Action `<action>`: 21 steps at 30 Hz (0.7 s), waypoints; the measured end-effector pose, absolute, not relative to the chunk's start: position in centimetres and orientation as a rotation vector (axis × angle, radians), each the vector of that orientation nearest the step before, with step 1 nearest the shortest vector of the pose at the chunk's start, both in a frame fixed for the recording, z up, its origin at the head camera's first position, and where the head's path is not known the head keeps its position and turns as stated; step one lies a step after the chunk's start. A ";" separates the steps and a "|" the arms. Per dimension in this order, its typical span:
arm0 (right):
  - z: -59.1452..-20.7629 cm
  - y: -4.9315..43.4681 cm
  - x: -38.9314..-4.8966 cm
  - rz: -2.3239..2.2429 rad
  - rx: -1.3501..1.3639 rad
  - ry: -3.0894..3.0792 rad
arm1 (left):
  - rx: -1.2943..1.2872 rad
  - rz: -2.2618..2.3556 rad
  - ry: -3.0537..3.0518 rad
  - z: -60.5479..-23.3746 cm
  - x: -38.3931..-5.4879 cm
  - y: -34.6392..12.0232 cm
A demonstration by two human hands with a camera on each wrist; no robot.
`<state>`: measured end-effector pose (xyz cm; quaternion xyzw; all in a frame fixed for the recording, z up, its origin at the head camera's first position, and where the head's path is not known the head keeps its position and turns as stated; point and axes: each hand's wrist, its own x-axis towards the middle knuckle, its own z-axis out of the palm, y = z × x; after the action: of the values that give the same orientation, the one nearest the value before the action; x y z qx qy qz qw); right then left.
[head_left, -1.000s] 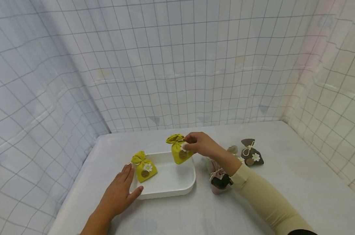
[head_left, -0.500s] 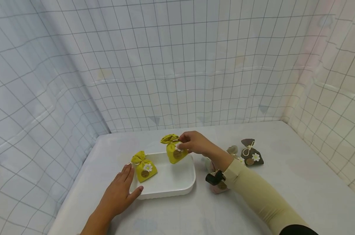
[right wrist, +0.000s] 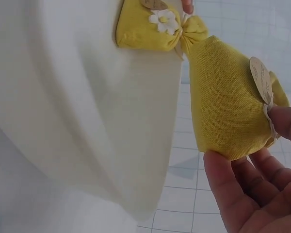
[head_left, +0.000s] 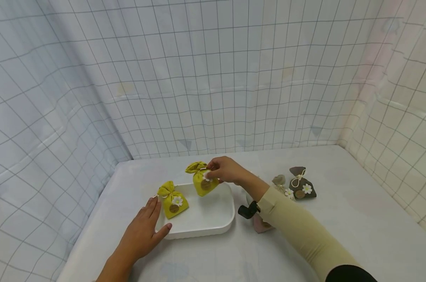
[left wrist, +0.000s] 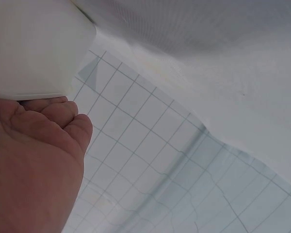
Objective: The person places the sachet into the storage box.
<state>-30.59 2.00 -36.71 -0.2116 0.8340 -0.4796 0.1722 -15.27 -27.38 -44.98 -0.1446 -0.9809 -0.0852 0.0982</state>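
Note:
My right hand (head_left: 229,171) pinches a small yellow drawstring pouch (head_left: 202,185) just above the back of a white tray (head_left: 207,221). The pouch bears a white flower and a round brown tag; in the right wrist view its yellow cloth (right wrist: 225,107) sits between thumb and fingers. A second yellow pouch (head_left: 173,203) lies at the tray's left end, its gathered top at the rim. My left hand (head_left: 142,232) rests along the tray's left edge, fingers straight and thumb over the front corner. The left wrist view shows the fingers (left wrist: 77,128) against the tray's outer wall.
Right of the tray, a dark brown pouch (head_left: 303,188) and a beige pouch (head_left: 279,181) lie on the white table (head_left: 354,203). A pink pouch (head_left: 260,225) is mostly hidden by the right forearm. Gridded curtains (head_left: 216,78) enclose the back and sides.
The right hand has carried its yellow pouch a little to the left above the tray, and the right forearm has shifted with it. The left hand and the other yellow pouch have stayed put.

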 end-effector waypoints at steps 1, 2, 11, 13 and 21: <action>-36.7 1.8 -30.6 -1.355 -0.603 2.367 | -0.428 -0.254 -2.901 -45.0 -15.3 -27.4; -36.7 1.6 -30.7 -1.345 -0.605 2.370 | -0.428 -0.255 -2.900 -45.0 -15.3 -27.4; -37.2 0.2 -31.1 -1.236 -0.650 2.421 | -0.420 -0.255 -2.913 -44.9 -15.2 -27.3; -37.3 -0.1 -31.2 -1.218 -0.671 2.429 | -0.419 -0.252 -2.914 -44.9 -15.2 -27.3; -37.8 -1.2 -31.3 -1.208 -0.690 2.422 | -0.417 -0.252 -2.920 -44.9 -15.3 -27.3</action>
<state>-31.33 -1.20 -37.84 -0.2434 0.8540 -0.4259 0.1732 -15.27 -27.33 -44.90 -0.1404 -0.9823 -0.0847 0.0905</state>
